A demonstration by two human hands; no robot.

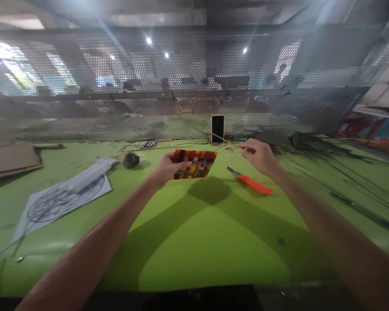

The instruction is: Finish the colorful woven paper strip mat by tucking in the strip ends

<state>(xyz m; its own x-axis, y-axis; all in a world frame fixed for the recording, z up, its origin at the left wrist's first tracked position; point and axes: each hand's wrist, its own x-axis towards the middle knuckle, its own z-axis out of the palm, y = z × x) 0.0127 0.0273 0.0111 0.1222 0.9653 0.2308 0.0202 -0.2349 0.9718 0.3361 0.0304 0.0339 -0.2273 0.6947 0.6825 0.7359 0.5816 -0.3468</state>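
My left hand [169, 167] grips the left edge of a small woven mat of many coloured squares [197, 163], holding it a little above the green table [201, 242]. Its fingers are closed on the mat. My right hand [258, 154] is to the right of the mat, fingers pinched on a thin pale strip [225, 140] that runs up and left from the fingers. An orange-handled knife [251, 182] lies on the table just below my right hand.
A phone [217, 128] stands upright at the back against a perforated metal screen. A paper sheet with a circular drawing [63, 201] lies at the left, a dark ball [130, 160] behind it, cardboard [9, 160] at far left. Long dark strips [353, 190] lie at the right.
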